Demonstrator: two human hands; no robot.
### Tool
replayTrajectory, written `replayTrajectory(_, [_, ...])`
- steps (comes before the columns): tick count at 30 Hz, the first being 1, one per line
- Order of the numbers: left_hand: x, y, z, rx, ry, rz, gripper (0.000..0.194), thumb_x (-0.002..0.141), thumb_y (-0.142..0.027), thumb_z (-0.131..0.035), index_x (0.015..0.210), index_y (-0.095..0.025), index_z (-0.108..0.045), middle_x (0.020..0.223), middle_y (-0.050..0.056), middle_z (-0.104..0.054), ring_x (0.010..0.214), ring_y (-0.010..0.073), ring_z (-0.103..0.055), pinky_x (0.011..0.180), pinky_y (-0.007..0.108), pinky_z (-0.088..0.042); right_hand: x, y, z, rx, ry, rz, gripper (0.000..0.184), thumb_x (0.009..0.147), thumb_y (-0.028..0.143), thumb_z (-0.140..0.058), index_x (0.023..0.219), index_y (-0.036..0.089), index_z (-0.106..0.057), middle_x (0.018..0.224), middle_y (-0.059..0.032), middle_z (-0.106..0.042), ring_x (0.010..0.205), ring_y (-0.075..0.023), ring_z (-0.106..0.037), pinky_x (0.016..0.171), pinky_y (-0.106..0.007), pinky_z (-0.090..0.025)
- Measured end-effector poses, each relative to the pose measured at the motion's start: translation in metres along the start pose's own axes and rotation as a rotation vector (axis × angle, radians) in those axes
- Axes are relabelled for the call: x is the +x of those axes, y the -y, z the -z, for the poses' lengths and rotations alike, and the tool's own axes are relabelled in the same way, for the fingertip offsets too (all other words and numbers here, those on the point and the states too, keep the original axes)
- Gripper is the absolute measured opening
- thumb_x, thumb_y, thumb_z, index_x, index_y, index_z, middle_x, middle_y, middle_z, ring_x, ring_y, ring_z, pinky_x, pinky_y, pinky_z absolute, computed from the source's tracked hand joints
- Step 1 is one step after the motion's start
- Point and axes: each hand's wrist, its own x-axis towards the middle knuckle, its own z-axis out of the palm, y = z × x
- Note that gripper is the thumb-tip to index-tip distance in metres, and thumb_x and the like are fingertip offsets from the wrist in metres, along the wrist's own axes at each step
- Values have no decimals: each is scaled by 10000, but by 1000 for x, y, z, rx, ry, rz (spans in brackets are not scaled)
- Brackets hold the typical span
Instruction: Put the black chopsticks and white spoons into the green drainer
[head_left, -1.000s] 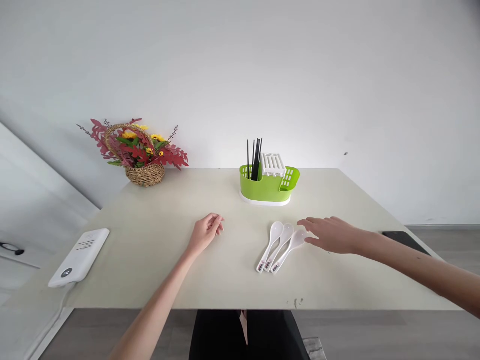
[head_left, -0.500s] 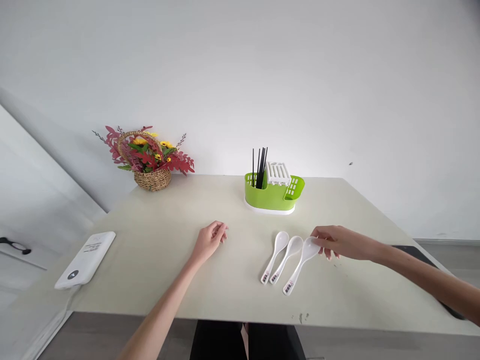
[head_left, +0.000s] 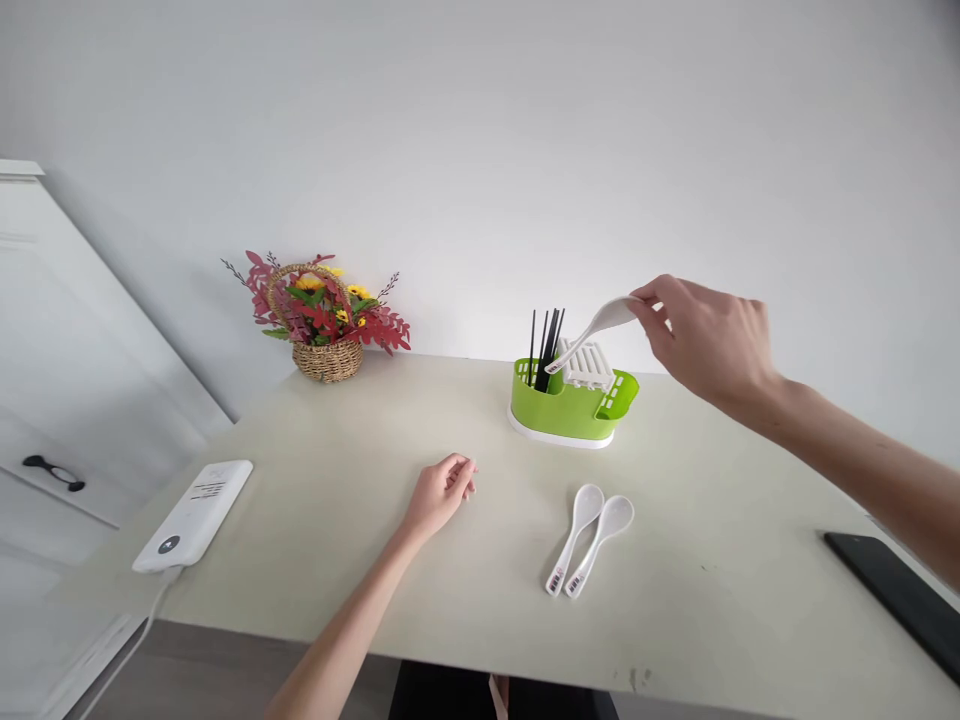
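Observation:
My right hand (head_left: pixel 705 335) pinches a white spoon (head_left: pixel 606 316) by the edge of its bowl. The spoon is raised, its handle slanting down left in front of the green utensil holder (head_left: pixel 559 412). Black chopsticks (head_left: pixel 545 355) stand in the holder's left compartment, and a white slotted rack (head_left: pixel 589 366) tops its middle. Two more white spoons (head_left: pixel 581 525) lie side by side on the table, handles toward me. My left hand (head_left: pixel 444 488) rests on the table left of them, fingers curled; whether anything is inside cannot be seen.
A wicker basket of artificial flowers (head_left: pixel 328 358) stands at the back left of the table (head_left: pixel 480 590). A white device (head_left: pixel 193 515) with a cable lies near the left edge. At the right is a black phone-like slab (head_left: pixel 892 590). A white cabinet (head_left: pixel 67 390) stands left.
My right hand has lifted the rightmost spoon off the table and carried it up and forward to the holder. My left hand keeps its place on the table; the view has shifted slightly.

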Motion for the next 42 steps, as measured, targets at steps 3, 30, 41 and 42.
replayTrajectory(3, [-1, -2, 0, 3, 1, -1, 411, 999, -573, -526, 894, -200, -665, 707, 14, -680, 617, 150, -634, 612, 244, -491, 4, 9, -26, -118, -30, 177, 351, 1084, 342, -388, 1054, 216, -714, 930, -76, -770, 634, -172, -589, 556, -301, -197])
replayTrajectory(30, [0, -2, 0, 69, 46, -37, 379, 1017, -543, -497, 900, -219, -655, 719, 7, -700, 614, 147, -626, 618, 236, -483, -59, 26, -83, -62, 8, 611, 227, 977, 92, -514, 1119, 172, -671, 1287, -169, -679, 1244, -306, -576, 1007, -459, -455])
replayTrajectory(41, [2, -6, -1, 127, 30, -23, 373, 993, -546, -521, 902, -220, -679, 735, 23, -727, 651, 162, -669, 600, 237, -499, -160, -36, -68, 61, 656, 772, 462, 876, 6, -486, 1236, 244, -649, 1305, -75, -672, 764, -167, -719, 721, -329, -535])
replayTrajectory(42, [2, -7, -1, 134, 27, -20, 370, 993, -543, -521, 902, -221, -679, 734, 22, -727, 652, 163, -670, 604, 239, -499, -168, -42, -70, 64, 672, 750, 462, 875, 18, -497, 1247, 249, -644, 1316, -72, -663, 759, -168, -722, 720, -331, -539])
